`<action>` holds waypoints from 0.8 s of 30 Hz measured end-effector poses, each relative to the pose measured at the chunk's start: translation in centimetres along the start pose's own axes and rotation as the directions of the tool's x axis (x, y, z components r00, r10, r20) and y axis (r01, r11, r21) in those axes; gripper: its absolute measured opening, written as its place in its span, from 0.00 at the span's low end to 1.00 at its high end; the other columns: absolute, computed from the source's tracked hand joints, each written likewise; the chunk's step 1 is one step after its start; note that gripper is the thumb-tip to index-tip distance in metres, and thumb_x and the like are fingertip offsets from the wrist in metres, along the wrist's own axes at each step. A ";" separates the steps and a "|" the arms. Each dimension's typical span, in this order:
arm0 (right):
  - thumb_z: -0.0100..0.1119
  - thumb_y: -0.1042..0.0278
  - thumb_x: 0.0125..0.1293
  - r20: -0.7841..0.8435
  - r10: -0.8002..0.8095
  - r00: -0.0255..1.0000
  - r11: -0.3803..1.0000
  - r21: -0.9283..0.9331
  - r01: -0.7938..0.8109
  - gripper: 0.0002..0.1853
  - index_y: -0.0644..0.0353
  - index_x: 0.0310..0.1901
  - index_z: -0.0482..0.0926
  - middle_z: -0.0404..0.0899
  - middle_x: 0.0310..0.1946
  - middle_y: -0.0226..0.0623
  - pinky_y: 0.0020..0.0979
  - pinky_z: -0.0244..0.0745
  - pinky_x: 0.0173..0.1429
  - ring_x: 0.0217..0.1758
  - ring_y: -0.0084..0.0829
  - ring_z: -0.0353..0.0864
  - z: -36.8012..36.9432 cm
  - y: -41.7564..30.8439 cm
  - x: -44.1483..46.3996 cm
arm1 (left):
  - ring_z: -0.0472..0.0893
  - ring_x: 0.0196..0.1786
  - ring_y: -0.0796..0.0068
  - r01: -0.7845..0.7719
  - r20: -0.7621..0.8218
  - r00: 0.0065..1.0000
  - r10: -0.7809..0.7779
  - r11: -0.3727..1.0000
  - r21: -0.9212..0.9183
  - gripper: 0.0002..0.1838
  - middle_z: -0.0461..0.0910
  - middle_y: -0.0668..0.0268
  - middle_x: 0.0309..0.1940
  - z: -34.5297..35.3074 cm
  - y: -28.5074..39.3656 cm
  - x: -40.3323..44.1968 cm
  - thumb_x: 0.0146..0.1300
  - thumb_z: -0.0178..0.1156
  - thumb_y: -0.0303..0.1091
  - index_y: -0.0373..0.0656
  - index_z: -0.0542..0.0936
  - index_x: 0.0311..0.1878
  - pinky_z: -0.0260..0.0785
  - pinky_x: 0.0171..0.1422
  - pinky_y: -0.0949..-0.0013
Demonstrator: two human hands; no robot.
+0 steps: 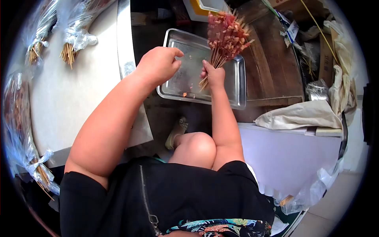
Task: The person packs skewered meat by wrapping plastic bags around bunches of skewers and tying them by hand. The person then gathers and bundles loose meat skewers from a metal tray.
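A bunch of dried reddish-pink flowers (227, 35) on thin stems stands above a metal tray (197, 96). My right hand (214, 75) is wrapped round the stems, with their cut ends sticking out below the fist. To its left, over the tray's left edge, is my left hand (160, 65), its thumb and index finger apart and the other fingers curled under. Nothing shows between those fingertips. Small orange and pink scraps (184, 94) lie on the tray's bottom.
Plastic-wrapped stem bundles (69, 53) lie on the pale table (51, 102) at left. A brown wooden surface (272, 67) is right of the tray, with a beige cloth (300, 114) below it. A yellow-and-white container (197, 10) stands at the top.
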State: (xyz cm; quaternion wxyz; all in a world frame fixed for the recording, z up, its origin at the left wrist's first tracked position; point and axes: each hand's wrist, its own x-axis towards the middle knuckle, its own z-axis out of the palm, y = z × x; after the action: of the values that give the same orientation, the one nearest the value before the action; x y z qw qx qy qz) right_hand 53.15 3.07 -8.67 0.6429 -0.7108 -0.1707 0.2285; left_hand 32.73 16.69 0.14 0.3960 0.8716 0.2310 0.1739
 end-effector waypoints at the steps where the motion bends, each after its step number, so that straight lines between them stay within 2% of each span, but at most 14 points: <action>1: 0.65 0.69 0.58 0.060 0.135 0.989 0.990 0.030 -0.137 0.10 0.63 0.32 0.73 0.74 0.20 0.32 0.26 0.70 0.19 0.14 0.22 0.71 -0.5 -0.5 -0.7 | 0.81 0.33 0.61 -0.002 0.004 1.000 0.002 1.000 0.020 0.15 0.81 0.55 0.29 0.0 -0.1 -0.1 0.59 0.58 0.32 0.38 0.80 0.48 0.72 0.41 0.65; 3: 0.65 0.66 0.60 0.084 0.156 0.984 0.987 0.023 -0.158 0.11 0.61 0.30 0.72 0.70 0.18 0.30 0.25 0.66 0.17 0.13 0.20 0.67 -1.1 -1.5 -1.7 | 0.81 0.34 0.60 -0.028 0.000 1.000 0.028 0.999 0.025 0.15 0.81 0.54 0.30 0.0 -0.3 0.1 0.58 0.58 0.33 0.39 0.80 0.48 0.72 0.41 0.64; 5: 0.63 0.67 0.61 0.184 0.453 0.873 0.850 0.207 -0.485 0.11 0.60 0.29 0.70 0.66 0.16 0.27 0.23 0.62 0.16 0.14 0.18 0.63 -1.3 -2.1 -2.8 | 0.81 0.34 0.59 -0.088 -0.009 0.996 0.088 0.995 0.046 0.15 0.81 0.53 0.30 0.2 -0.7 0.1 0.57 0.58 0.34 0.39 0.80 0.47 0.72 0.42 0.63; 6: 0.60 0.69 0.63 0.259 0.492 0.831 0.783 0.287 -0.552 0.11 0.59 0.28 0.68 0.64 0.16 0.26 0.22 0.60 0.16 0.14 0.18 0.61 -1.1 -1.8 -3.2 | 0.82 0.35 0.58 -0.109 -0.027 0.993 0.111 0.993 0.054 0.15 0.81 0.53 0.31 0.3 -0.9 0.2 0.57 0.58 0.34 0.39 0.81 0.47 0.72 0.42 0.63; 9: 0.58 0.72 0.64 0.241 0.564 0.790 0.726 0.312 -0.613 0.09 0.59 0.29 0.68 0.65 0.17 0.27 0.21 0.60 0.17 0.15 0.17 0.62 0.0 -0.5 -5.0 | 0.82 0.35 0.59 -0.111 -0.005 0.994 0.111 0.992 0.054 0.15 0.82 0.53 0.32 0.5 -1.1 0.3 0.57 0.58 0.34 0.40 0.81 0.47 0.73 0.43 0.64; 11: 0.56 0.76 0.63 0.201 0.563 0.801 0.752 0.278 -0.598 0.06 0.63 0.30 0.70 0.69 0.17 0.30 0.26 0.72 0.19 0.15 0.21 0.68 0.7 1.3 -6.2 | 0.82 0.35 0.59 -0.105 -0.001 0.994 0.106 0.992 0.075 0.15 0.82 0.54 0.32 0.5 -1.1 0.4 0.57 0.59 0.34 0.40 0.81 0.47 0.73 0.43 0.64; 14: 0.56 0.74 0.63 0.166 0.659 0.733 0.746 -0.022 -0.666 0.05 0.68 0.34 0.74 0.75 0.19 0.38 0.33 0.76 0.19 0.17 0.30 0.75 -0.5 5.2 -6.7 | 0.82 0.35 0.62 -0.092 0.045 0.995 0.089 0.992 0.088 0.15 0.82 0.55 0.33 0.5 -0.9 0.2 0.58 0.59 0.33 0.39 0.81 0.47 0.73 0.44 0.66; 17: 0.59 0.68 0.63 0.145 0.597 0.789 0.802 -0.146 -0.580 0.09 0.67 0.37 0.76 0.78 0.23 0.39 0.33 0.77 0.22 0.19 0.30 0.76 0.0 3.2 -7.8 | 0.82 0.35 0.63 -0.110 0.038 0.994 0.107 0.989 0.096 0.15 0.82 0.55 0.32 0.3 -0.9 0.0 0.58 0.59 0.32 0.39 0.80 0.47 0.73 0.44 0.66; 18: 0.59 0.57 0.64 0.157 0.538 0.828 0.831 -0.268 -0.488 0.15 0.63 0.35 0.79 0.79 0.22 0.39 0.34 0.76 0.22 0.18 0.32 0.77 -0.3 3.6 -7.7 | 0.83 0.35 0.64 -0.112 0.040 0.993 0.109 0.989 0.091 0.15 0.83 0.55 0.32 0.3 -1.0 0.0 0.58 0.59 0.32 0.38 0.80 0.47 0.73 0.44 0.67; 19: 0.59 0.57 0.64 0.157 0.544 0.824 0.826 -0.274 -0.492 0.15 0.63 0.35 0.79 0.79 0.22 0.39 0.34 0.76 0.22 0.18 0.32 0.77 -0.8 3.9 -7.2 | 0.83 0.35 0.64 -0.105 0.041 0.994 0.102 0.991 0.087 0.15 0.83 0.55 0.32 0.4 -1.2 0.1 0.58 0.59 0.32 0.38 0.80 0.47 0.73 0.44 0.67; 21: 0.55 0.43 0.63 0.178 0.568 0.804 0.686 -0.641 -0.343 0.29 0.68 0.25 0.78 0.77 0.17 0.43 0.37 0.77 0.22 0.16 0.38 0.78 -2.3 4.5 -5.7 | 0.83 0.35 0.67 -0.134 0.036 0.991 0.132 0.989 0.062 0.15 0.83 0.56 0.32 0.8 -1.7 0.5 0.57 0.59 0.31 0.37 0.80 0.48 0.73 0.44 0.68; 22: 0.51 0.33 0.61 0.130 0.603 0.787 0.575 -0.755 -0.316 0.35 0.66 0.22 0.79 0.77 0.14 0.43 0.36 0.78 0.23 0.16 0.38 0.79 -2.8 3.9 -5.5 | 0.83 0.35 0.69 -0.135 0.045 0.990 0.132 0.989 0.065 0.15 0.83 0.56 0.32 0.8 -1.6 0.5 0.57 0.59 0.30 0.37 0.80 0.48 0.73 0.43 0.68; 23: 0.53 0.35 0.61 0.165 0.663 0.730 0.577 -0.735 -0.357 0.33 0.66 0.28 0.79 0.77 0.16 0.43 0.34 0.78 0.22 0.16 0.36 0.78 -3.6 3.5 -5.2 | 0.83 0.35 0.68 -0.142 0.054 0.989 0.139 0.988 0.065 0.15 0.83 0.56 0.32 0.7 -1.5 0.5 0.57 0.59 0.30 0.37 0.80 0.48 0.73 0.43 0.68; 24: 0.54 0.35 0.61 0.162 0.647 0.745 0.626 -0.671 -0.398 0.33 0.67 0.32 0.79 0.78 0.19 0.43 0.32 0.77 0.21 0.17 0.34 0.79 -4.0 3.0 -5.6 | 0.83 0.35 0.69 -0.149 0.048 0.988 0.146 0.986 0.075 0.15 0.83 0.56 0.32 0.8 -1.6 0.5 0.57 0.58 0.30 0.37 0.80 0.48 0.73 0.43 0.68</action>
State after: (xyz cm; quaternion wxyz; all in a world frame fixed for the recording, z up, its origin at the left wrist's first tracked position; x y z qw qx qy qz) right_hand 50.43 -3.61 -10.78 0.2404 -0.8326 -0.1384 0.4794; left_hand 33.09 17.39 -1.52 0.3522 0.9046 0.1642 0.1749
